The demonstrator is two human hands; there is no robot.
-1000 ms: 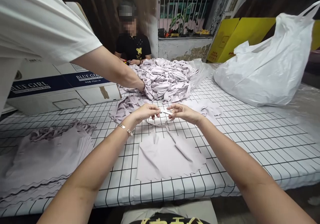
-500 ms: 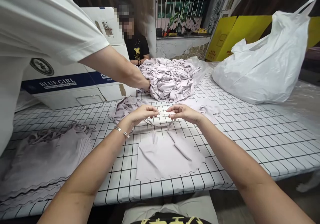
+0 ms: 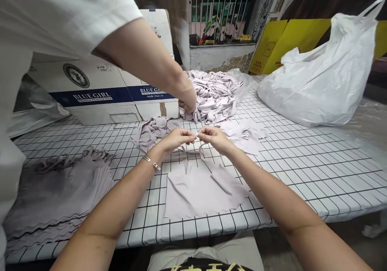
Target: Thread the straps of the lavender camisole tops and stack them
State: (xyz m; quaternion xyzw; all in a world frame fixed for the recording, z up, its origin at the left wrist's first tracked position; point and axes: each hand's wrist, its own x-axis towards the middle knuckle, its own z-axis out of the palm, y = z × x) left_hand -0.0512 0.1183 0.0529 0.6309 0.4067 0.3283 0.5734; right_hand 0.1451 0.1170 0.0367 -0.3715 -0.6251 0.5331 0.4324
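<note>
A pale lilac garment piece (image 3: 202,190) with thin straps lies flat in front of me, its wavy lower edge towards me. Above its top, my left hand (image 3: 178,139) and my right hand (image 3: 217,139) pinch the garment's thin strap (image 3: 201,153), their fingertips almost touching. A small whitish bit shows between the fingertips, too small to make out. Just behind my left hand sits a small crumpled heap of the same cloth (image 3: 154,131). Beyond my right hand another lilac piece (image 3: 246,135) lies loosely spread.
A co-worker's hand (image 3: 188,98) reaches into a big lilac cloth pile (image 3: 217,94) from the left. Neatly stacked lilac pieces (image 3: 63,192) lie at left. Behind stands a Blue Girl carton (image 3: 99,112). A full white plastic bag (image 3: 314,81) occupies the right of the grid-patterned tablecloth (image 3: 311,162).
My hands have come closer together, drawing the pinched strap ends in. The co-worker's arm and the carton have shifted right, and the person seated behind is now mostly hidden.
</note>
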